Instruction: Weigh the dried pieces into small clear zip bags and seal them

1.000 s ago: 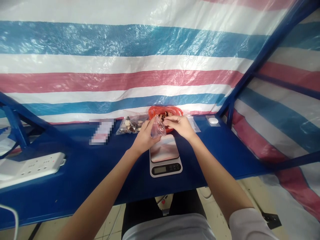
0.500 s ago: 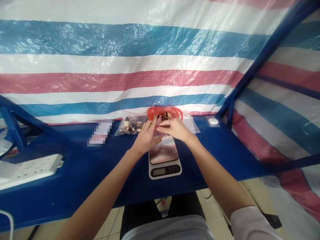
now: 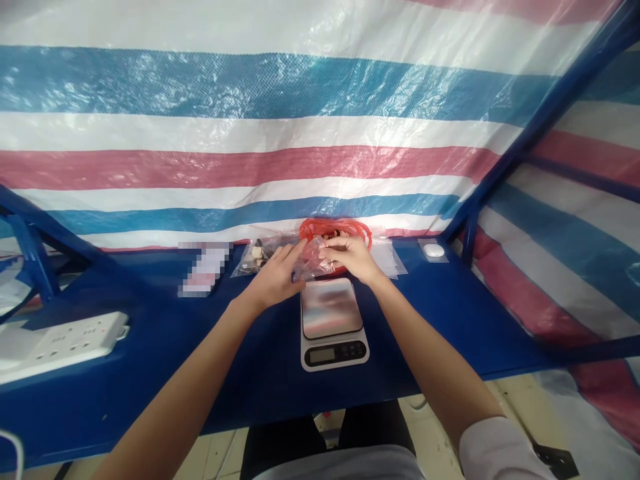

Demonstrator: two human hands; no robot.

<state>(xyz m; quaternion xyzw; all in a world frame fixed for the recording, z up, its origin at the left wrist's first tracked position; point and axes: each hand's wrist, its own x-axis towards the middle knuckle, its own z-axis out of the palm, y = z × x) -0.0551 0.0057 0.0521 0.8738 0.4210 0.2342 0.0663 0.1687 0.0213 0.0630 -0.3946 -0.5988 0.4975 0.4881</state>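
My left hand [image 3: 273, 277] and my right hand [image 3: 350, 259] pinch opposite sides of a small clear plastic bag [image 3: 311, 261] above the far edge of a digital kitchen scale [image 3: 333, 321]. The scale's steel plate is bare. Just behind my right hand sits a red container or bag [image 3: 336, 230] holding brown and cream pieces, partly hidden by my fingers. Left of my left fingertips lies a clear bag of similar pieces [image 3: 259, 257].
A blurred flat packet [image 3: 205, 270] lies on the blue table [image 3: 150, 373], with a white power strip [image 3: 60, 347] at left. Clear flat bags [image 3: 387, 259] and a small white round object [image 3: 433, 250] sit at right. Striped tarpaulin [image 3: 250, 160] and blue frame bars surround the table.
The small clear bag has swung left and now lies flatter between my hands. My left hand has moved left, away from the right, and the bag no longer hangs over the scale's plate.
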